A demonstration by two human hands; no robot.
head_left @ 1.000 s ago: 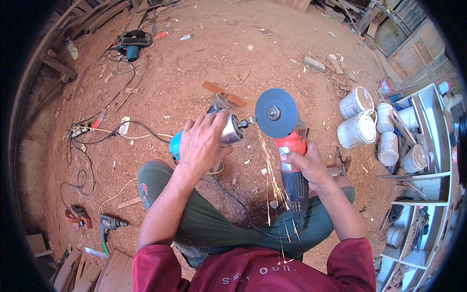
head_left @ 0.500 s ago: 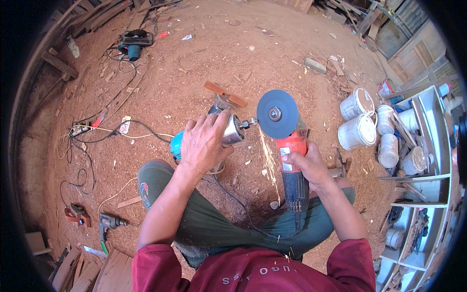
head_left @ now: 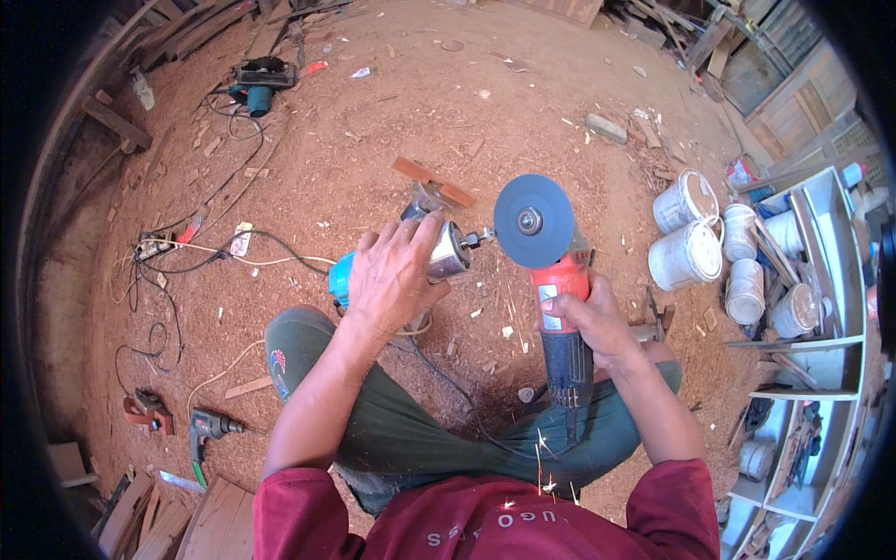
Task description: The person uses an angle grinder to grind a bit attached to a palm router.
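Observation:
My left hand (head_left: pixel 397 271) is wrapped over a trim router (head_left: pixel 452 252), a tool with a blue cap and a shiny metal body lying on its side. A small router bit (head_left: pixel 479 237) sticks out of its collet to the right. In my right hand (head_left: pixel 595 315) is a red and black angle grinder (head_left: pixel 566 364), held upright with its grey disc (head_left: pixel 533 220) at the top. The disc's left edge is at the tip of the bit; whether they touch I cannot tell. A few sparks (head_left: pixel 539 457) show over my lap.
A brown wooden piece (head_left: pixel 433 181) lies just beyond the router. White buckets (head_left: pixel 686 254) and a shelf (head_left: pixel 814 394) stand at the right. A circular saw (head_left: pixel 257 86), a drill (head_left: pixel 213 426) and tangled cords (head_left: pixel 154 247) lie on the left over shaving-strewn ground.
The long stream of sparks below the disc has thinned to faint streaks, and brighter sparks now show above my lap. Both hands and tools have barely moved.

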